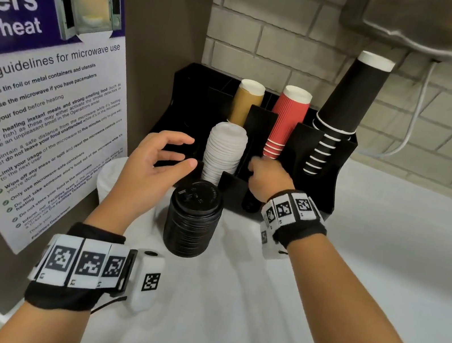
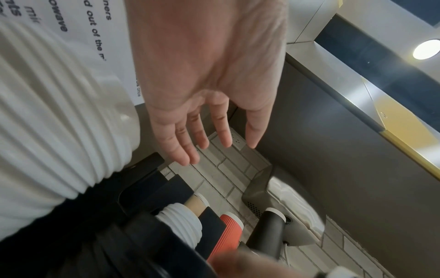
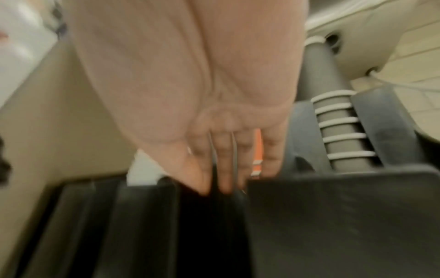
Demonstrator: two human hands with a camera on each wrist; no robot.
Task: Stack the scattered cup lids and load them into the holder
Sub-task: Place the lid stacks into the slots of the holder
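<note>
Two stacks of lids matter most: a black lid stack [image 1: 192, 219] standing free on the white counter [image 1: 383, 257], and a white lid stack [image 1: 224, 153] already sitting in a front slot of the black holder [image 1: 318, 168]. The left hand [image 1: 158, 160] hovers just left of the white stack and above the black one, fingers [image 2: 181, 139] spread and relaxed, touching neither. In the left wrist view, a further ribbed white stack [image 2: 54, 122] lies close beside that wrist, blurred.

The right hand [image 1: 268, 178] reaches down into the holder's next slot, to the right of the white stack. Its fingers [image 3: 223, 169] point downward, side by side, against something dark in the slot; the right wrist view is blurred, so whether they grip it cannot be told.

Behind stand upturned cup stacks in the holder: tan cups [image 1: 246, 103], red ribbed cups [image 1: 287, 121] just beyond the right hand's knuckles, and tall black cups [image 1: 347, 101] at the right. A microwave safety poster [image 1: 39, 80] hangs on the left wall, and a brick-tiled wall [image 1: 287, 32] rises behind the holder.
</note>
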